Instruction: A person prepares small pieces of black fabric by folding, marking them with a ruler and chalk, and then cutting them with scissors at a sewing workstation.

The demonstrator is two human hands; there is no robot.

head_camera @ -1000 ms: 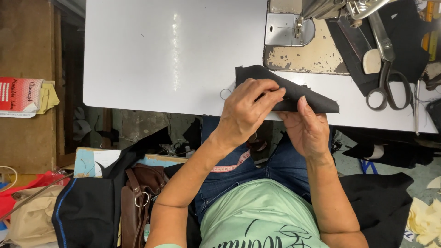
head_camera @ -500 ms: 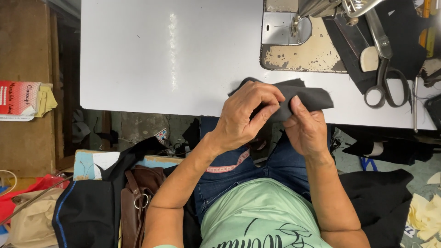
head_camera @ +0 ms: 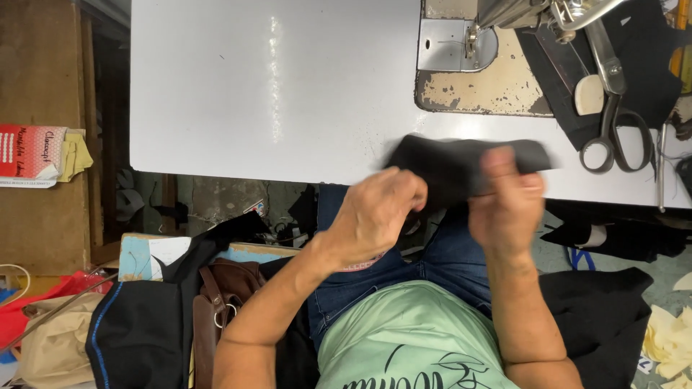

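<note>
both hands grip a folded black cloth at the white table edge, left hand and right hand pinching it, scissors nearby.

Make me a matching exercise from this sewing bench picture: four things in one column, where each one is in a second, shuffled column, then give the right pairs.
Things:
1. black cloth
2. scissors
3. brown bag
4. red packet

Places:
A. on the brown surface at the far left edge of the view
B. held between the left hand and right hand at the table's near edge
C. low down by the person's left arm, beside dark fabric
D. lying on the table at the right, next to the sewing machine base

Pairs: 1-B, 2-D, 3-C, 4-A
</note>
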